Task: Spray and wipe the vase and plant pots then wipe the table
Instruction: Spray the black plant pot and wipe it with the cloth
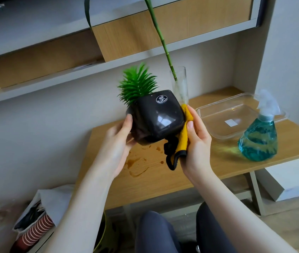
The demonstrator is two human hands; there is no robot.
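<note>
A glossy black plant pot (pixel 156 117) with a spiky green plant is tipped away from me above the wooden table (pixel 163 181), its base toward the camera. My left hand (pixel 117 141) grips its left side. My right hand (pixel 196 141) holds a yellow cloth with black trim (pixel 182 138) and presses it against the pot's right side. Behind the pot stands a clear glass vase (pixel 179 84) with a bamboo stalk. A spray bottle of blue liquid (pixel 259 136) stands on the table to the right.
Brown liquid stains (pixel 136 163) mark the table under the pot. A clear plastic tray (pixel 232 115) lies behind the spray bottle. Shelves run along the wall above. A bag with red striped cups (pixel 37 229) sits on the floor at the left, a white box (pixel 295 179) at the right.
</note>
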